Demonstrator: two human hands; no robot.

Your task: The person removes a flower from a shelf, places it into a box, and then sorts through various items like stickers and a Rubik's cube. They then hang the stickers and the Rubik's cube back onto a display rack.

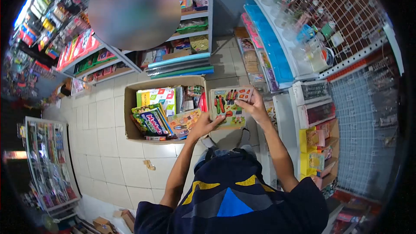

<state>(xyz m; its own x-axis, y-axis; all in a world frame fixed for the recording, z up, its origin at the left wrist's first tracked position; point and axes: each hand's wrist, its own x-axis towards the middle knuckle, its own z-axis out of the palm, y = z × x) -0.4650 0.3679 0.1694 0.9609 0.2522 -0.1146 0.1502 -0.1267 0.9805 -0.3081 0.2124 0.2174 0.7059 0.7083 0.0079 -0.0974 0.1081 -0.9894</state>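
An illustrated sheet or thin booklet [220, 102] with small colored figures is held up between both hands, just right of an open cardboard box. My left hand [206, 125] grips its lower left edge, thumb on the front. My right hand [255, 107] pinches the right side near the top corner. Inside the cardboard box [130, 133] lie several books and packets, among them a purple and green book [152, 122], a white book with colored squares [157, 99] and an orange picture sheet [185, 122] close to my left hand.
Rolled sheets [180, 63] lie behind the box, before a shelf unit [210, 26]. A white shelf with blue trays [277, 60] stands right, near a wire rack [368, 125]. A glass case [47, 164] is at left. A crumpled scrap [149, 165] lies on the tiles.
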